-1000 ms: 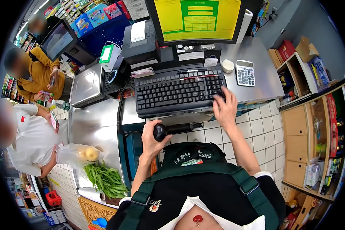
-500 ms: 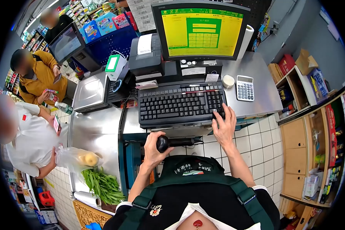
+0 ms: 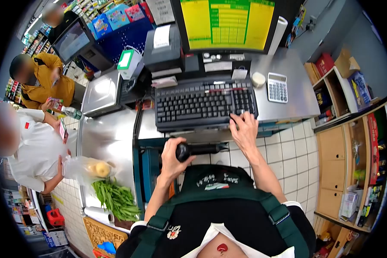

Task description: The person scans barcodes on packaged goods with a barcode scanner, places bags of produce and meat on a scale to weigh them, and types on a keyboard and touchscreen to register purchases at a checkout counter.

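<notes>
My left hand (image 3: 172, 159) is wrapped round a black handheld barcode scanner (image 3: 202, 149) in front of the counter edge. The black keyboard (image 3: 193, 105) lies on the steel counter ahead. Over its lower right part hovers or rests my right hand (image 3: 245, 131), fingers bent and apart with nothing in them; whether a fingertip presses a key I cannot tell. Behind the keyboard, the monitor (image 3: 230, 23) shows a yellow and green screen with a table. A red-and-dark pen (image 3: 217, 90) lies along the keyboard's top edge.
Right of the keyboard are a calculator (image 3: 277, 88) and a white round container (image 3: 258, 79). To the left stand a receipt printer (image 3: 162, 51) and a scale (image 3: 101, 92). Leafy greens (image 3: 116, 200) lie beside a plastic bag (image 3: 81, 170) touched by a person in white (image 3: 38, 146).
The screen has changed from a small keypad-like box to a larger table. My right hand has shifted left along the keyboard's lower edge. My left hand still holds the scanner.
</notes>
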### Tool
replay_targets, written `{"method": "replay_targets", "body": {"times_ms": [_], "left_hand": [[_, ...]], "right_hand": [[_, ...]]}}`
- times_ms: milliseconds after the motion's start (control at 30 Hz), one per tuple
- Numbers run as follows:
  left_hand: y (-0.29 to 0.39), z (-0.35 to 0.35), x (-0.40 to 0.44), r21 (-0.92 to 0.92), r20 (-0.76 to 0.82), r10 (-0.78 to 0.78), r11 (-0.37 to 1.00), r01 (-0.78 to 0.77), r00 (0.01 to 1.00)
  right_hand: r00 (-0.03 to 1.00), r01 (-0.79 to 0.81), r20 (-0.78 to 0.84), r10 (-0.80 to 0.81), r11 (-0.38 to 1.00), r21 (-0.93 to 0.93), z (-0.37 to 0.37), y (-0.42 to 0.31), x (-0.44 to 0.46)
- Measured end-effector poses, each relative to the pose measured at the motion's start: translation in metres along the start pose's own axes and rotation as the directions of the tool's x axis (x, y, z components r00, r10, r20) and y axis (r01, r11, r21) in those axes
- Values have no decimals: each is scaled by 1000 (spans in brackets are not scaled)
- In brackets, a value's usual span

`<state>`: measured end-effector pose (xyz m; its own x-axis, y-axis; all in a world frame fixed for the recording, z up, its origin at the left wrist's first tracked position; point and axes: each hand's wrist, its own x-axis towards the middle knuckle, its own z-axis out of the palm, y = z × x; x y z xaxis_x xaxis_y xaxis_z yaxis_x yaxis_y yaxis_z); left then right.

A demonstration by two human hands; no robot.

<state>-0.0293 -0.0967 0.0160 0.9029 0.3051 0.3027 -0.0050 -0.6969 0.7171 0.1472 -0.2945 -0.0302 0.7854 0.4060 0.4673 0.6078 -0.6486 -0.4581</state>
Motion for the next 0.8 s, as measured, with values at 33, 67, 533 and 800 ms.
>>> {"method": "replay_targets", "body": {"times_ms": [33,67,533,800], "left_hand": [[-1,-1,-4,6,-14,-1,1000,1,1000],[-4,-1,-6,-5,-13,-19,1000,19,1000],[1,0,-2,29,-8,11,1000,-11,1000],[-1,-2,-6,40,-41,8,999,-7,999]], "right_hand": [[1000,-6,6,5,990,142,-3,8,1],[995,-23,-90,35,990,137,-8,13,0],[992,17,-121,-39,984,-176,-4,27,7],[984,-80,-170,61,991,-109,-25,50,-17]]}}
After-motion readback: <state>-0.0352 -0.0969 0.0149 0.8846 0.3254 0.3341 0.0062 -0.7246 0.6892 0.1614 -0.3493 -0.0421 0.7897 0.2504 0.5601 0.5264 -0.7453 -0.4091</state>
